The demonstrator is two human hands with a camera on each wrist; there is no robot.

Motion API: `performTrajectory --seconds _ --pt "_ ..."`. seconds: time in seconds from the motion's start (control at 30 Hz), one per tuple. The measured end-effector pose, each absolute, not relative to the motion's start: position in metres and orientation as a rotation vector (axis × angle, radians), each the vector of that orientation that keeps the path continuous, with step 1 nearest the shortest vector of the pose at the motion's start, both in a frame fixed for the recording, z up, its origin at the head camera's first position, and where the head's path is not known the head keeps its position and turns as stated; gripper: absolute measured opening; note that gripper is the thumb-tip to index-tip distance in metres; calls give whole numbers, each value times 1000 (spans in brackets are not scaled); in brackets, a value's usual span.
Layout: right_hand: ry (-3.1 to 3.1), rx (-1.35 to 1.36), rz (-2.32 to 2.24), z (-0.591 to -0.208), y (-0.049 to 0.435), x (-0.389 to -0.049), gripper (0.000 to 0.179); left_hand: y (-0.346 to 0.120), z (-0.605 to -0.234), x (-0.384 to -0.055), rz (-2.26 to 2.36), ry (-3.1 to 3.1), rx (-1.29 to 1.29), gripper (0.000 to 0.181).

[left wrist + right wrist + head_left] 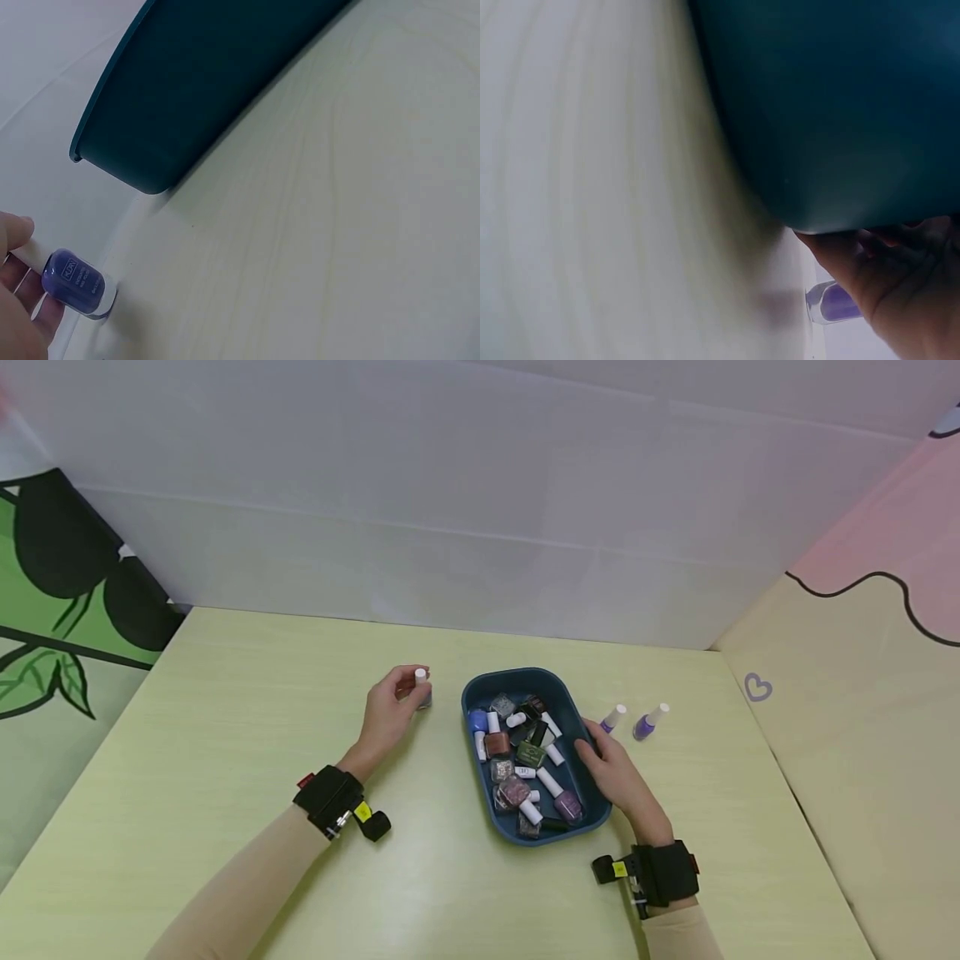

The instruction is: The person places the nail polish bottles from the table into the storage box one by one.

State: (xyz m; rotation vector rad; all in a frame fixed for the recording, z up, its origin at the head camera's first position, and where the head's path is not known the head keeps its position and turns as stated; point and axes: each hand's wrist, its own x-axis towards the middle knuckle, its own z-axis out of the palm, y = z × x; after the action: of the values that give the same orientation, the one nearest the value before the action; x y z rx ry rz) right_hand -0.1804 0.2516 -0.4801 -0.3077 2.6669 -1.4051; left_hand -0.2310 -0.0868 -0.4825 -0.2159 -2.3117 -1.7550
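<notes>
My left hand (387, 712) pinches a nail polish bottle (73, 283) by its white cap. The bottle holds blue-purple polish, and in the left wrist view its clear base is close to the tabletop. To the right of that hand is a dark blue plastic basket (480, 681) with several nail polish bottles lying jumbled inside. At the basket's right side, my right hand (618, 774) grips the rim, thumb over the edge and fingers along the outer wall. Part of those fingers is hidden behind the basket in the right wrist view.
Two purple nail polish bottles with white caps stand right of the basket: one (613, 718) partly behind the right hand, another (649, 723) farther right. The pale yellow table (247, 718) meets a whitish wall sheet (450, 577) at the back.
</notes>
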Motion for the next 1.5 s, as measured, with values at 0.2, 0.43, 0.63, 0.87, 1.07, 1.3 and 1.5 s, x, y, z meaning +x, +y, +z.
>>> performTrajectory --seconds 0.2,0.43,0.63,0.87,1.07,1.3,1.5 --pt "2662 -302 -1415 -479 252 -180 44 -91 -491 -236 -1760 -2325 -193 34" --pt "2660 -286 -1422 -479 252 -178 44 -96 -485 -240 -1744 -2336 -218 33" --pt "2668 -319 -1417 -479 252 -178 44 -97 -472 -245 -1683 -2332 -288 33" --pt "2661 -332 -1424 -454 241 -169 43 -81 -432 -237 -1619 -2291 -442 30" --pt "2642 -316 -1433 -458 239 -170 44 -57 -391 -219 -1535 -2302 -621 29" --pt "2666 -337 -1410 -465 242 -173 45 -26 -391 -225 -1579 -2268 -901 29" --pt "2675 -312 -1406 -482 248 -180 45 2 -384 -214 -1571 -2333 -1088 30"
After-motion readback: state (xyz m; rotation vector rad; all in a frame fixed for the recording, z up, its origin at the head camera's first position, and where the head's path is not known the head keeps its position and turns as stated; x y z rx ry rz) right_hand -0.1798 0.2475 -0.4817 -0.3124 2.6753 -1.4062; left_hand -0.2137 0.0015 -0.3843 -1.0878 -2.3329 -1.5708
